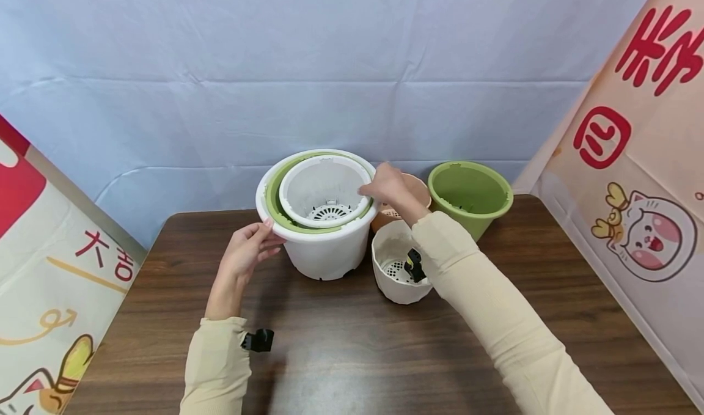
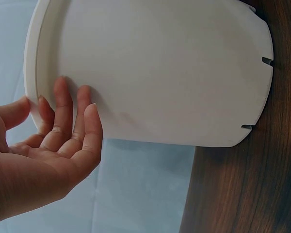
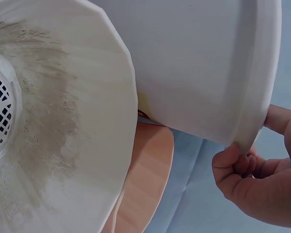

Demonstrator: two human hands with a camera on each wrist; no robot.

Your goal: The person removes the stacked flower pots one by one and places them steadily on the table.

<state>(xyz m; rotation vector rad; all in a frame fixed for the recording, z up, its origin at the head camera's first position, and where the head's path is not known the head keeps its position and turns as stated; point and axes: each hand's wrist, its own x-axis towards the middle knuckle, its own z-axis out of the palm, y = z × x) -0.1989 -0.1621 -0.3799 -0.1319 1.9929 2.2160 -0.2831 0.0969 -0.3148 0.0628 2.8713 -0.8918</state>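
A large white flower pot [image 1: 324,259] stands on the table with a green pot [image 1: 273,200] nested in it. Inside that sits a smaller white pot [image 1: 324,179] with a slotted bottom. At the large pot's left rim, my left hand [image 1: 250,250] pinches the edge, thumb at the rim and fingers against the wall below, as the left wrist view shows [image 2: 53,150]. My right hand [image 1: 389,186] grips the opposite rim, with curled fingers under the lip in the right wrist view [image 3: 266,170]. Its fingertips inside the rim are partly hidden.
To the right stand a cream pot [image 1: 393,244] with a perforated bottom and stained inner wall, an orange pot [image 1: 419,187] behind it, and a green pot [image 1: 470,189]. Pale cloth [image 1: 308,54] hangs behind the wooden table [image 1: 330,354]. Printed cloths hang at both sides.
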